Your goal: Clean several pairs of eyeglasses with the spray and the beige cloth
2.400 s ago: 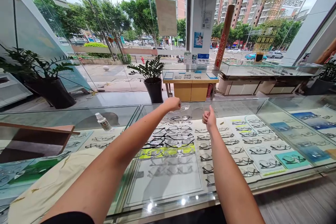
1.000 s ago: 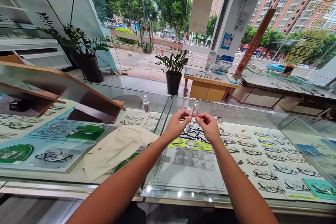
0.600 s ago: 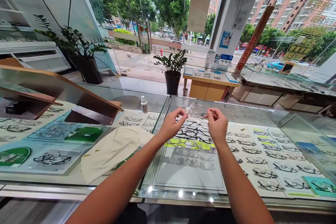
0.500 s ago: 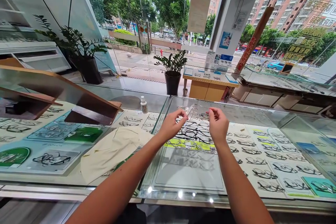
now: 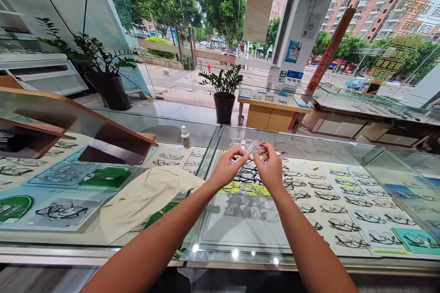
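Note:
Thin-framed eyeglasses (image 5: 254, 147) are held up over the glass display counter, their fine outline partly lost against the frames behind. My left hand (image 5: 228, 165) pinches them on the left side between thumb and fingertips. On the other side my right hand (image 5: 269, 167) has its fingers closed on them, close to the left fingertips. Just beyond and below both hands lie dark-framed eyeglasses (image 5: 246, 175) in rows, with a bright yellow-green strip (image 5: 243, 188) at the near end.
A cream cloth (image 5: 144, 199) lies crumpled on the counter at left, with a small white bottle (image 5: 185, 138) behind it. A wooden stand (image 5: 113, 142) juts in from the left. More eyeglasses (image 5: 345, 225) fill the case at right. A potted plant (image 5: 224, 107) stands beyond the counter.
My right hand has moved left, bringing both hands close together. The eyeglasses, stretched between the hands before, now sit in a narrower space at the fingertips. The view has shifted slightly.

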Demonstrator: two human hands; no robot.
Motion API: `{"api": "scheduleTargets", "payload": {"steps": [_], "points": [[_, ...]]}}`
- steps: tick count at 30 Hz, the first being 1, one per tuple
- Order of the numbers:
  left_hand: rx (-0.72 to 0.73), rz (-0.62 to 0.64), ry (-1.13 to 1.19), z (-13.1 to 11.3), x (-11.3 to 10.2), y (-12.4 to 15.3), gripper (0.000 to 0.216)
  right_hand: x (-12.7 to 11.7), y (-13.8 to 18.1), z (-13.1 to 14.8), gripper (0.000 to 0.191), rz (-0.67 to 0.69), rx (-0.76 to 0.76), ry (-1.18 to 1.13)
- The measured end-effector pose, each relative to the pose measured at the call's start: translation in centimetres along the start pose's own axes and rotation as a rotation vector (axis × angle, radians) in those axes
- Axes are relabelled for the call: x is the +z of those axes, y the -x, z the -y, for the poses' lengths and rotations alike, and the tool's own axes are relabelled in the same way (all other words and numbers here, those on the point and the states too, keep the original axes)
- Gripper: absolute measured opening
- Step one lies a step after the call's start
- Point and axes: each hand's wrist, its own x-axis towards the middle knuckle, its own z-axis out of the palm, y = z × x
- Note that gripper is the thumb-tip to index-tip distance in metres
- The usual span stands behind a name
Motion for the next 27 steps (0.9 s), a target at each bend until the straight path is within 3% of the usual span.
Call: {"api": "scheduleTargets", "payload": {"steps": [6, 11, 17, 23, 27], "points": [[-0.047, -0.087, 0.099, 0.5, -0.3, -0.4, 0.025, -0.3, -0.3, -0.4, 0.051, -0.028, -0.005, -0.019], [-0.097, -0.201, 0.243, 1.0, -1.4, -1.2, 0.027, -0.6, -1.2, -2.0, 0.033, -0.059, 0.083, -0.128], [-0.130, -0.314, 0.343, 1.2, -2.5, -1.9, 0.029, -0.4, -1.5, -2.9, 0.041, -0.089, 0.204, -0.270], [-0.033, -0.265, 0.287, 1.1, -2.2, -1.6, 0.028, -0.8, -0.1, -0.2, 0.028, -0.274, -0.176, 0.196], [0.009, -0.202, 0.201, 0.8, -1.6, -1.1, 0.025, -0.2, 0.9, 1.0, 0.034, -0.080, -0.333, 0.166]]}}
